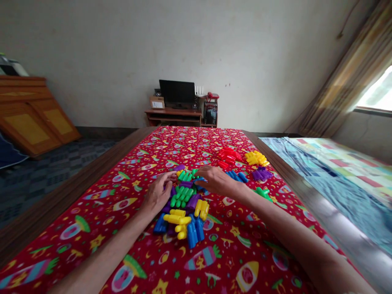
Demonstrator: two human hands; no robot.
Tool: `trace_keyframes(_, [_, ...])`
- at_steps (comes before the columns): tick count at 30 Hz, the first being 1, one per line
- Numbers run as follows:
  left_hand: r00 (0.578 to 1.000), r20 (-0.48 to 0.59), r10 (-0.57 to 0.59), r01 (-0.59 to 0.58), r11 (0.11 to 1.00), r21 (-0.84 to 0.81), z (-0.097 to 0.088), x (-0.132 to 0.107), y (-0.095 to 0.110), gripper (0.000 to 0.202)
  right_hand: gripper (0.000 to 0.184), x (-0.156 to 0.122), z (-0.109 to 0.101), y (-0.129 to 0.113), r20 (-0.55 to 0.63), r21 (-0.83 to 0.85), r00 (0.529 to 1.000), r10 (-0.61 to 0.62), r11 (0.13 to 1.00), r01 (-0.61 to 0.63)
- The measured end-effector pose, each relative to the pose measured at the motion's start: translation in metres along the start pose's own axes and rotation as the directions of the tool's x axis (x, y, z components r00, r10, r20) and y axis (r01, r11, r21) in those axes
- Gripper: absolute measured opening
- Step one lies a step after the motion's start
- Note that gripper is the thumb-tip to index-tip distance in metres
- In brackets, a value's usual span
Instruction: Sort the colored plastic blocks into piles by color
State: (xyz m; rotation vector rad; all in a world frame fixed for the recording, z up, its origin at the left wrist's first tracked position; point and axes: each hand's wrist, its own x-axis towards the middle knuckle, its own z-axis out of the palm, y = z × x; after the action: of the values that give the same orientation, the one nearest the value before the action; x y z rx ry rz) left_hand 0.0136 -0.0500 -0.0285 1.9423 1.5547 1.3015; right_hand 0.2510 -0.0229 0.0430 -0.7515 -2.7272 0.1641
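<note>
A heap of plastic peg-like pieces in green, purple, yellow and blue lies between my hands on the red patterned tablecloth. My left hand [158, 191] rests against the heap's left side, thumb and fingers apart, fingertips by a purple piece [179, 168]. My right hand [217, 179] arches over the right side, thumb and fingertips apart around blue pieces [201, 184]; part of these is hidden. Between the hands sit green pieces [182, 197]. Nearer me lie yellow pieces [174, 219] and blue pieces [195, 229].
Sorted groups lie to the right: red pieces [229, 155], yellow pieces [256, 158], purple pieces [262, 174], blue pieces [237, 176] and green pieces [263, 193], the last beside my right forearm. Beyond the table stands a desk with a monitor [177, 94]. A bed [330, 171] adjoins on the right.
</note>
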Motion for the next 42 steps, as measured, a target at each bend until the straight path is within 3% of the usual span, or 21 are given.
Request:
trace_keyframes(6, [1.000,0.026,0.002,-0.003,1.000,0.025,-0.002,0.001,0.000,0.041,0.043,0.014,0.025,-0.018,0.105,-0.062,0.984,-0.141,0.987,0.148])
trace_keyframes(13, [0.999,0.031,0.012,-0.014,0.998,0.064,-0.005,0.000,0.006,0.038,0.022,0.014,0.024,-0.006,0.042,-0.080,0.997,-0.062,0.995,0.065])
trace_keyframes(18, [1.000,0.019,0.012,-0.013,0.997,0.074,-0.003,0.001,0.005,0.038,0.035,0.011,0.027,-0.005,0.075,0.028,0.996,-0.053,0.998,0.051])
trace_keyframes(22, [1.000,0.028,0.008,-0.011,0.995,0.096,-0.003,0.001,0.006,0.039,0.029,0.014,0.036,-0.008,0.022,0.042,0.999,0.048,0.998,-0.049])
trace_keyframes(26, [0.999,0.043,0.012,-0.016,0.994,0.111,-0.004,0.001,0.007,0.038,0.025,0.016,0.038,-0.008,-0.062,-0.003,0.996,0.065,0.998,-0.065])
trace_keyframes(32, [0.999,0.042,0.032,-0.038,0.988,0.152,-0.005,0.001,0.008,0.036,0.019,0.013,0.024,-0.003,-0.143,0.148,0.970,0.198,0.973,-0.177])
trace_keyframes(36, [0.996,0.084,-0.021,0.008,0.989,0.147,-0.007,-0.001,0.015,0.038,0.020,0.013,0.009,0.001,-0.187,0.277,0.938,0.292,0.932,-0.234])
trace_keyframes(42, [0.991,0.112,-0.066,0.051,0.990,0.134,-0.008,-0.002,0.024,0.040,0.025,-0.006,-0.045,0.027,-0.208,0.280,0.918,0.336,0.920,-0.274])
